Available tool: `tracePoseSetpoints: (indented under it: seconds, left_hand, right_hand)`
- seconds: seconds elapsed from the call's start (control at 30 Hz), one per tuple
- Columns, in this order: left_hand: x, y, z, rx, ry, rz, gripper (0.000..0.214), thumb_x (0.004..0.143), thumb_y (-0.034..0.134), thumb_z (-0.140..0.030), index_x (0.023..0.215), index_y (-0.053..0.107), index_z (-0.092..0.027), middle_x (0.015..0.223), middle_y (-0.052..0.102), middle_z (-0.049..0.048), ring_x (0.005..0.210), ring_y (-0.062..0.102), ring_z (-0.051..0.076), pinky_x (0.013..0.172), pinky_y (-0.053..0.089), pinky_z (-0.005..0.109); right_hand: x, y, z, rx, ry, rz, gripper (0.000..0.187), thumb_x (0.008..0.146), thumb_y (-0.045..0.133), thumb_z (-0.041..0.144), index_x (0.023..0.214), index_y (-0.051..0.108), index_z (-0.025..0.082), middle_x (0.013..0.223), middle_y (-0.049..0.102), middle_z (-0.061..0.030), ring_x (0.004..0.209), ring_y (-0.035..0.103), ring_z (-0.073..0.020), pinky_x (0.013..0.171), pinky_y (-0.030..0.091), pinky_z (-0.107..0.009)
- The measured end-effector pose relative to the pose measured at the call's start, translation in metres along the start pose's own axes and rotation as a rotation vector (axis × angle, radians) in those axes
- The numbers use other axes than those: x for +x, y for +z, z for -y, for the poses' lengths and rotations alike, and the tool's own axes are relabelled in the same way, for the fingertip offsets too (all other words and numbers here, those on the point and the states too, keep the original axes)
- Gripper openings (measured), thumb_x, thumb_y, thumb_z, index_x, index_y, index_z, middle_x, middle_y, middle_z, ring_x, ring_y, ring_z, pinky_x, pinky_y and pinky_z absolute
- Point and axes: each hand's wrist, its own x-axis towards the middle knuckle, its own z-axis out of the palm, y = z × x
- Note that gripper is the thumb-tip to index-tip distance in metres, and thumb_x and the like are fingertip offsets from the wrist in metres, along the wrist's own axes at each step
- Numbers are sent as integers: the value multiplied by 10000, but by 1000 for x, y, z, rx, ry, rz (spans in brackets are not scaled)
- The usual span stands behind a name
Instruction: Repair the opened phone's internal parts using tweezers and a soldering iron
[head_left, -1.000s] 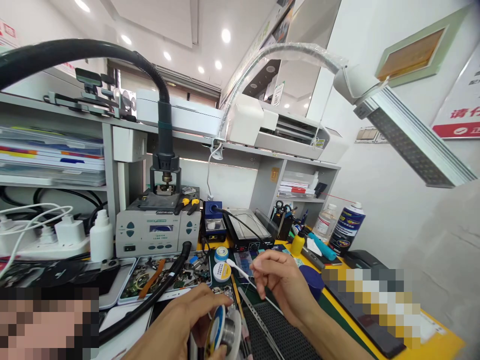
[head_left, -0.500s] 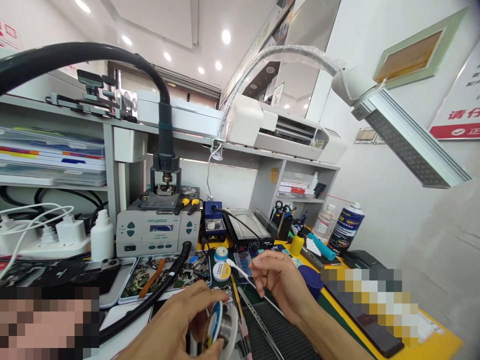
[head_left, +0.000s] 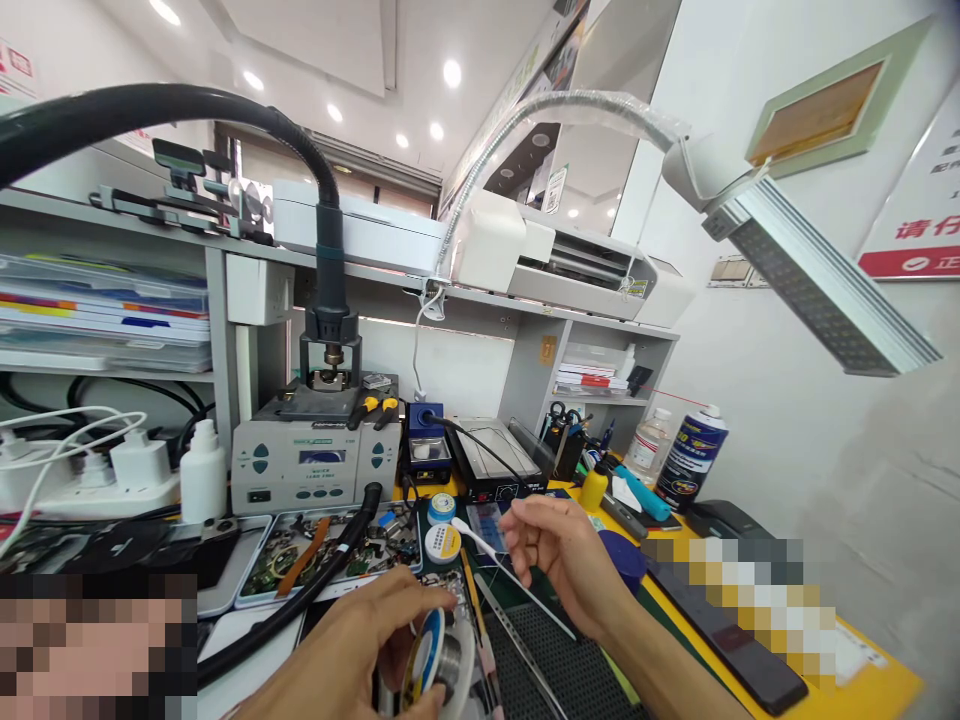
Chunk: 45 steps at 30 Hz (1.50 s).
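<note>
The left hand (head_left: 367, 640) grasps a spool (head_left: 450, 662) of grey wire, tilted and low over the worktop (head_left: 870, 695). To the right of the spool and farther forward, the right hand (head_left: 555, 555) hangs with curled fingers; whether it pinches a strand I cannot tell. The step in hand looks like handling wire from the spool. The next move seems to call for a steady hold on the spool and a light touch from the right hand, clear of the slender white tool (head_left: 487, 548) lying between the spool and that hand.

Compared with a second ago, the right forearm sits slightly higher, baring the white tool's lower end and a yellow-green strip (head_left: 621, 672) beside the perforated black mat (head_left: 577, 670), right of the spool. The spool's place barely differs.
</note>
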Motion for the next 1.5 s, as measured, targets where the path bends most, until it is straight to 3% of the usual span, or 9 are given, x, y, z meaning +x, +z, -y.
tracePoseSetpoints:
  seconds: [0.2, 0.3, 0.4, 0.5, 0.63, 1.03, 1.23, 1.33, 1.5]
  left_hand:
    - [5, -8, -7, -79, -70, 70, 437, 793, 657, -232, 1213, 776, -241, 973, 701, -9, 733, 703, 154, 675, 545, 221]
    - [9, -12, -10, -144, -118, 107, 451, 789, 618, -233, 1211, 772, -196, 976, 680, 9, 783, 712, 166, 666, 546, 224]
    - [12, -15, -13, -199, -158, 121, 453, 808, 607, -250, 1229, 753, -173, 961, 644, 12, 818, 700, 176, 687, 564, 233]
    - [14, -18, -17, -231, -188, 117, 454, 826, 609, -266, 1250, 737, -168, 987, 637, 18, 830, 681, 182, 704, 570, 251]
    - [13, -21, -22, -251, -196, 115, 458, 817, 609, -269, 1240, 743, -158, 1001, 650, 32, 852, 679, 208, 715, 568, 282]
    - [10, -26, -32, -310, -212, 203, 352, 819, 624, -267, 1136, 756, -191, 1008, 627, 5, 803, 609, 165, 714, 501, 260]
    - [6, -29, -31, -318, -222, 327, 111, 851, 615, -240, 934, 668, -189, 951, 636, -21, 814, 553, 161, 709, 443, 257]
    - [5, -28, -31, -322, -238, 363, 169, 798, 625, -207, 958, 677, -189, 937, 653, -28, 769, 571, 149, 653, 426, 241]
    - [7, -30, -36, -329, -252, 323, 324, 756, 729, -273, 1070, 744, -194, 958, 697, -15, 802, 631, 165, 693, 490, 235]
  right_hand:
    - [-4, -5, -6, -212, -289, -23, 286, 900, 770, 419, 1020, 835, 168, 858, 756, -89, 630, 679, -194, 485, 531, -270]
    - [-10, -6, -10, -399, -537, -20, 246, 922, 763, 273, 1149, 848, 228, 1138, 768, -135, 841, 717, -238, 672, 595, -337]
    - [-13, -4, -13, -562, -754, 41, 377, 855, 795, 134, 1186, 864, 300, 1367, 713, -141, 1135, 698, -327, 921, 590, -458]
    - [-13, -2, -15, -728, -1002, 103, 403, 857, 786, 59, 1164, 862, 308, 1334, 734, -134, 1259, 646, -356, 1051, 553, -547]
    - [-9, -3, -16, -1001, -1348, 97, 288, 927, 744, 27, 1141, 804, 209, 1239, 746, -167, 1226, 637, -329, 1005, 616, -515]
    - [-16, -1, -15, -1130, -1500, 106, 146, 994, 701, 60, 1073, 796, 137, 1133, 773, -176, 1145, 655, -325, 921, 648, -481]
    - [-15, -2, -16, -1087, -1499, 142, 124, 1000, 711, 49, 1069, 793, 111, 1055, 807, -159, 1072, 674, -298, 894, 653, -441]
    - [-15, -1, -17, -1054, -1483, 145, 125, 990, 731, 39, 1082, 789, 99, 1023, 816, -158, 1046, 680, -294, 887, 657, -442]
    - [-15, 3, -17, -987, -1435, 181, 135, 1012, 697, 18, 1097, 781, 80, 943, 817, -151, 940, 705, -260, 882, 661, -441]
